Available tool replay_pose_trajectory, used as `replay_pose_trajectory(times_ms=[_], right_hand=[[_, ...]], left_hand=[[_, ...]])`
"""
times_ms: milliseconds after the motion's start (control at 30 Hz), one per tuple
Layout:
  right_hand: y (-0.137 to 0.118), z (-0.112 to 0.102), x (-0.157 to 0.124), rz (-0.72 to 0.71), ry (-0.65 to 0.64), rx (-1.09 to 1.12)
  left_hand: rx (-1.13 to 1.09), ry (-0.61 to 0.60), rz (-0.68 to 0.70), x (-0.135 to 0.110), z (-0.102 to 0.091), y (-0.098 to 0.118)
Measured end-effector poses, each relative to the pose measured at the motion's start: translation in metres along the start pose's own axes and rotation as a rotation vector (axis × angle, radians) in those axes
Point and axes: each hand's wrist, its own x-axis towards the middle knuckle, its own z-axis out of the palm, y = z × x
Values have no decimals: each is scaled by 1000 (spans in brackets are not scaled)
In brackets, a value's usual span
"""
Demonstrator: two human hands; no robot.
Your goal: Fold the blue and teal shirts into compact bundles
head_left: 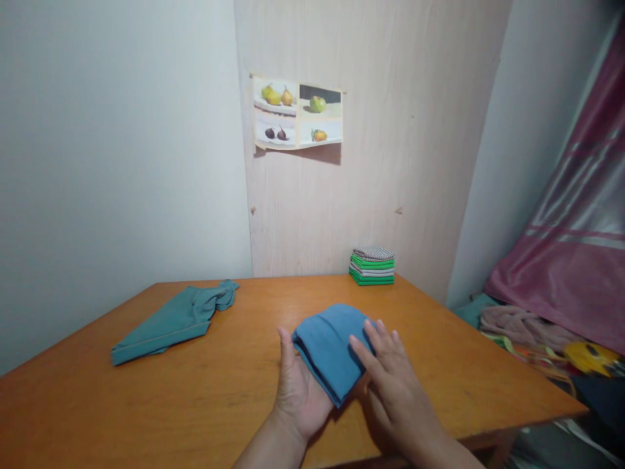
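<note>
We start with our left hand (pixel 297 391), which lies palm up on the orange table (pixel 146 404) with its fingers slid beneath the near left edge of a folded blue cloth (pixel 329 348); the thumb stands up against that edge, so the hand cups the cloth from below rather than clamping it. Our right hand (pixel 390 378) rests flat, palm down, fingers spread and loose, with the fingertips lying on the right side of the same cloth at about three o'clock from its middle. Neither hand is closed into a grip; both are open and touching the cloth.

The folded blue cloth sits on the table near the front edge, a little right of the table's middle, folded into a compact pad with layered edges showing along its near side.

Moving outward, at about ten o'clock from the hands, well apart from them, a teal cloth (pixel 173 320) lies loosely on the tabletop, flat at its near end and bunched at its far end. At about one o'clock, at the far edge of the table against the wooden panel (pixel 366 195), stands a small stack of folded cloths (pixel 372 266), green and grey layers with a striped one on top.

Higher on that panel, at twelve o'clock, hangs a sheet of fruit pictures (pixel 297 113). At three o'clock, beyond the table, we see a pink striped fabric (pixel 576 241) over a heap of mixed clothes (pixel 537 332).
</note>
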Motion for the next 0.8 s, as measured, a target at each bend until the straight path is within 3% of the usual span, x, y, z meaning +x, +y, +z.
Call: replay_pose_trajectory(times_ms=[67,133,200,267,333,400,567,800], right_hand=[[-1,1,-6,214,239,245],[-3,6,-12,525,431,530],[-6,12,-15,795,447,858],[-13,18,-12,939,322,1189],[-23,22,-6,979,204,1445],[-30,25,1,980,179,1570],[-30,31,7,1031,319,1553],[-17,32,3,1087,377,1573]], left_hand=[[-33,-10,36,0,-2,2],[-56,-3,62,1,-3,3],[-42,23,58,1,-2,4],[-3,53,35,0,0,3],[25,51,-3,-2,2,1],[33,25,-57,-3,4,-2],[10,15,-113,-4,2,-3],[59,183,1,-3,-6,-3]])
